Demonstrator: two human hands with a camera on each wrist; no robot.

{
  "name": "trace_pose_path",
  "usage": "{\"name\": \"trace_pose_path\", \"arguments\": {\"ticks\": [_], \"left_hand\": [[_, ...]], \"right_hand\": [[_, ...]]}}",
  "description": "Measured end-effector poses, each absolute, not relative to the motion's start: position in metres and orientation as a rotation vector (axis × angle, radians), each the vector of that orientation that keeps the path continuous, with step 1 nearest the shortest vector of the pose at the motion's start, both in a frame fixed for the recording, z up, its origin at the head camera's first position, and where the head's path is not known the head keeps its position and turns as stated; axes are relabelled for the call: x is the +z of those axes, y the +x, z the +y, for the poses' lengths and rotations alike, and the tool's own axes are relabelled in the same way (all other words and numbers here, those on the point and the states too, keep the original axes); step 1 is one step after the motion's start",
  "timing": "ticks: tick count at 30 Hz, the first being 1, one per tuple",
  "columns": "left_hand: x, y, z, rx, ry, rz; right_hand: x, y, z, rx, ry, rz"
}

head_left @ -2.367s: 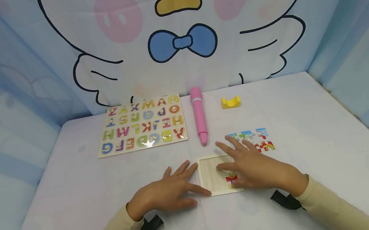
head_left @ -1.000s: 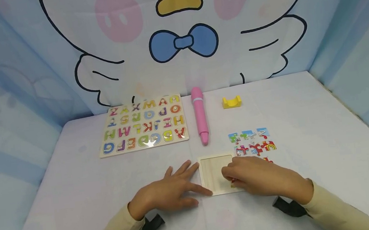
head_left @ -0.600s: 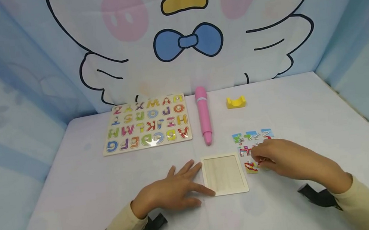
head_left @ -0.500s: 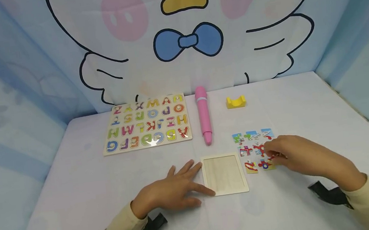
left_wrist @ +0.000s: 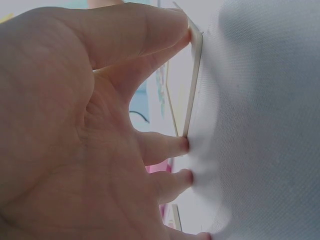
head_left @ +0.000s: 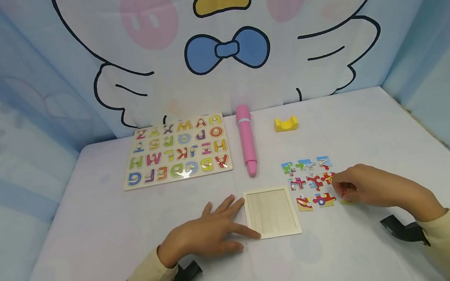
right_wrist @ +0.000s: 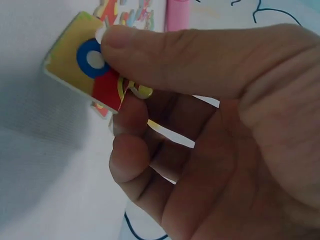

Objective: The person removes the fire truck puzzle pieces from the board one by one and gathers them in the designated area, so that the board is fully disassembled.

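Observation:
My left hand [head_left: 208,236] rests on the table with its fingers spread, touching the left edge of a small square wooden puzzle tray [head_left: 273,213]. The tray's recess shows bare wood. My right hand [head_left: 382,190] is right of the tray, at the right end of several jigsaw pieces [head_left: 315,182] laid out in rows. Between thumb and fingers it pinches a jigsaw piece [right_wrist: 70,57]. In the right wrist view this piece is yellow and red with a blue ring, held tilted close to the table; the thumb covers part of it.
An alphabet puzzle board [head_left: 175,150] lies at the back left. A pink pen-shaped toy [head_left: 247,142] is right of it. Farther right stands a yellow cradle-shaped block [head_left: 286,124]. A printed curtain [head_left: 231,80] hangs behind the table.
My right hand has taken the jigsaw piece out of the tray and carried it right, past the other pieces, to the end of the front row. My left hand has stayed put.

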State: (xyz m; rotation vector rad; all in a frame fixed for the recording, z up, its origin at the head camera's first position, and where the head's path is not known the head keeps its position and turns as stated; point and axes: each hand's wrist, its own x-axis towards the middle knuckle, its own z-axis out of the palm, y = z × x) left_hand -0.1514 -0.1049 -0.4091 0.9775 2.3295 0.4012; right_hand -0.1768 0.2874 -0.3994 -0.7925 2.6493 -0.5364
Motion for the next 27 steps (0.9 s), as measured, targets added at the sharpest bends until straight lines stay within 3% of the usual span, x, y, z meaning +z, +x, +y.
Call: {"name": "trace_pose_path", "arguments": {"ticks": [27], "left_hand": [[-0.408, -0.151, -0.104, 0.429, 0.962, 2.321]], "right_hand": [[-0.41, -0.178, 0.275, -0.33, -0.754, 2.807]]}}
